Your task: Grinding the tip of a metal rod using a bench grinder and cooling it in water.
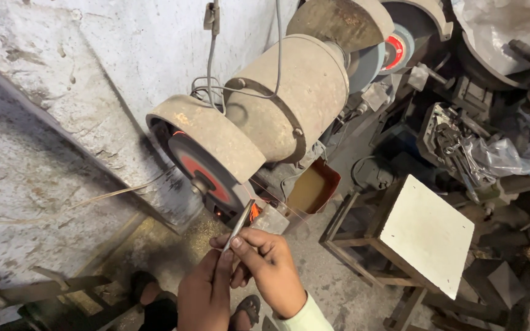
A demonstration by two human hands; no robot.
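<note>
A dusty bench grinder [289, 104] stands in front of me, its near grinding wheel [207, 175] dark with a red centre. Both my hands pinch a thin grey metal rod [240, 222]. The rod's tip presses against the wheel's lower edge, where orange sparks [254, 213] glow. My left hand [207, 294] grips the rod's lower end from below. My right hand [271, 263] holds it from the right with the fingertips. A small metal tool rest [271, 219] sits under the contact point.
A white-topped wooden stool [427, 236] stands to the right. Behind it lie cluttered tools and plastic bags [492, 156]. A rusty open box [314, 187] sits under the motor. Grey cables [213, 73] hang down the rough wall at left. My sandalled feet [148, 291] show below.
</note>
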